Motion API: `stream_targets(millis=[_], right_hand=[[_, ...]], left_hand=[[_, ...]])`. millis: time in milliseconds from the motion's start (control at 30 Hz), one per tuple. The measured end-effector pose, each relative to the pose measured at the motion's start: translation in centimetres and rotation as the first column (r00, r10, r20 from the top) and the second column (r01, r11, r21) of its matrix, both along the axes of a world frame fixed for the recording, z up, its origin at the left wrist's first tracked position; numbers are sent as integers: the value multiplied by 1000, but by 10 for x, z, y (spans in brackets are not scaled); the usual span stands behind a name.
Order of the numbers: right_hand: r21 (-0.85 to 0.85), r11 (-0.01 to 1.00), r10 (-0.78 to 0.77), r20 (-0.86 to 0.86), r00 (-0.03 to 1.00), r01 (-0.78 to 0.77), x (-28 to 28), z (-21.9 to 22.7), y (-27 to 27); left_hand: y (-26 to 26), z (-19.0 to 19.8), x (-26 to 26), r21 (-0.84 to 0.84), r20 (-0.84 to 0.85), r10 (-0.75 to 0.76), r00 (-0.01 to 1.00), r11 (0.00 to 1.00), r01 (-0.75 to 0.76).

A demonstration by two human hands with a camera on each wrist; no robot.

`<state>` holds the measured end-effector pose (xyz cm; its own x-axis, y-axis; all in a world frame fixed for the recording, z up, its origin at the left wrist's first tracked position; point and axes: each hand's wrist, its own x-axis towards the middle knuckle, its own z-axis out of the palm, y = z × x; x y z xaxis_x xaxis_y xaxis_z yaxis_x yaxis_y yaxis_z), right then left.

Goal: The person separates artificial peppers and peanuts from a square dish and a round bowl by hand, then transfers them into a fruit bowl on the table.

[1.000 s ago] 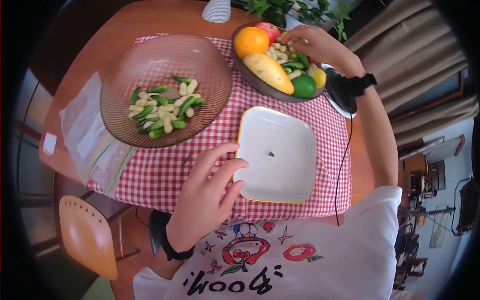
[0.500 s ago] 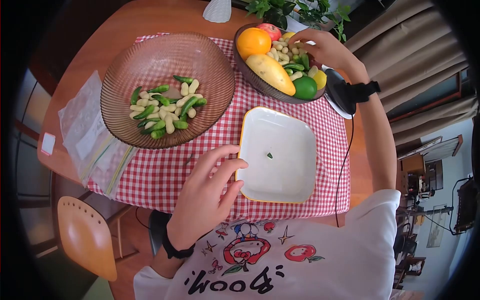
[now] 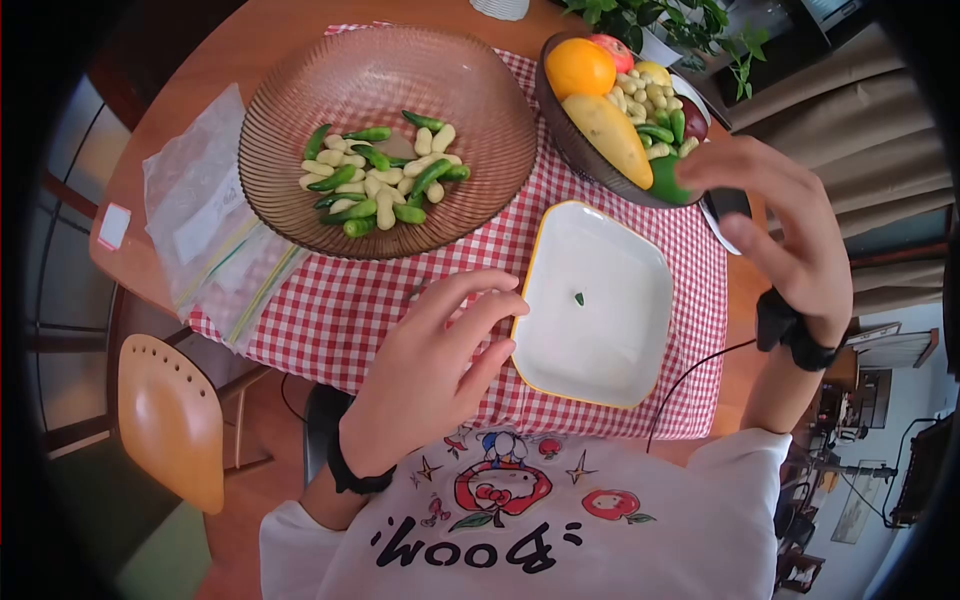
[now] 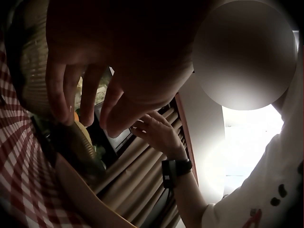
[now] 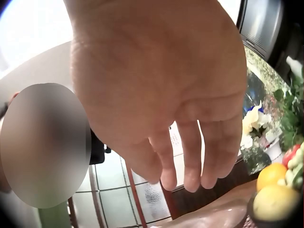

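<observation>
My left hand has its fingertips right at the left rim of a white enamel tray with a yellow edge. A small dark green scrap lies in the tray. My right hand is raised at the right, between the tray and the brown fruit bowl. Its fingers are loosely bent, and the right wrist view shows nothing in the palm. The fruit bowl holds an orange, a yellow mango, a green fruit, peanuts and green chilies.
A large ribbed brown glass bowl at the left contains peanuts and green chilies. Beside it lies a clear zip bag. A thin black cable crosses the checked cloth at the right. A leafy plant stands behind.
My right hand has left the fruit bowl and come back toward me, lower at the right. My left hand stays at the tray's rim. The head view has shifted, so the table sits further right.
</observation>
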<state>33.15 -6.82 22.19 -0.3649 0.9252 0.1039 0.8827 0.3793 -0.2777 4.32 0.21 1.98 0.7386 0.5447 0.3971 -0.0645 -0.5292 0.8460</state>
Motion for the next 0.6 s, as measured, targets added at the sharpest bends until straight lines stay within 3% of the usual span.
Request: stream_targets(millis=[67,133,200,233,333,600], right_hand=[[-64,998,3,-66,998,-8,-10,-7,-14],[-226,969,-148,-198,969,102,-22,-38,-21],[-84,983,-157,84,984,164,-31,-74,-31],[-159,973,-176,-32,984,169,-36,-78,-33],[-190,960,-232,-125,965,207,-45,-88,-36],[-89,996,27,12,1000,-26,-53,-76,34]], left_hand=[[0,0,3,6,26,-7,1000,1000,7],[-1,1,5,4,13,-27,1000,1000,26],[0,2,5,4,11,-37,999,999,37],[0,1,5,1,11,-39,999,999,39],[4,2,1,-59,-8,-13,1000,998,13],[15,-8,-24,36,-63,137,989,990,-135]])
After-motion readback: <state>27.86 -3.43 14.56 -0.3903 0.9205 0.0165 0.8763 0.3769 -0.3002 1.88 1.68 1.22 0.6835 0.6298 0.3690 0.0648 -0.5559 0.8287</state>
